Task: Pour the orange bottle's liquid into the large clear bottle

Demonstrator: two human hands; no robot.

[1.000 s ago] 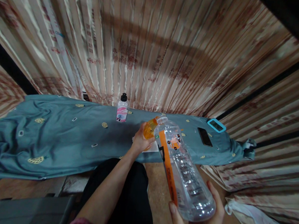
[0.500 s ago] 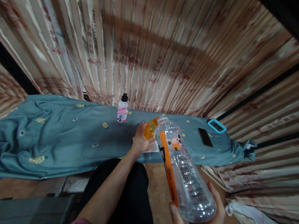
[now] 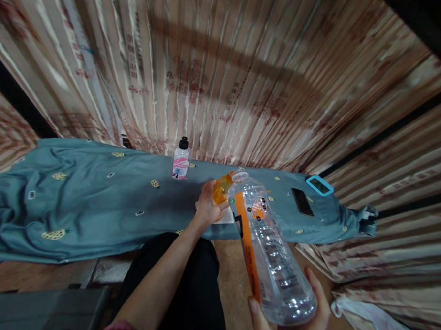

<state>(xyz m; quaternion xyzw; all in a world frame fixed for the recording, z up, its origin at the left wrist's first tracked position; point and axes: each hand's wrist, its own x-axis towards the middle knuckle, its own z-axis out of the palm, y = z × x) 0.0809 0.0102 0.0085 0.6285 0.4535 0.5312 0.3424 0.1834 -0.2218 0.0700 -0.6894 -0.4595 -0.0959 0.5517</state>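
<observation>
My right hand point(image 3: 289, 324) grips the base of a large clear plastic bottle point(image 3: 271, 256) with an orange label, tilted with its neck pointing away from me. My left hand point(image 3: 208, 206) holds a small orange cup-like container point(image 3: 221, 187) tipped against the bottle's mouth. Both hang over the front edge of a table under a teal patterned cloth point(image 3: 93, 197). A white paper point(image 3: 223, 217) lies on the cloth beneath my left hand.
A small bottle with a black cap and pink label point(image 3: 181, 159) stands at the table's back. A black phone point(image 3: 302, 202) and a blue-framed device point(image 3: 319, 185) lie at the right end. Striped curtains hang behind. A white bag point(image 3: 375, 323) lies on the floor right.
</observation>
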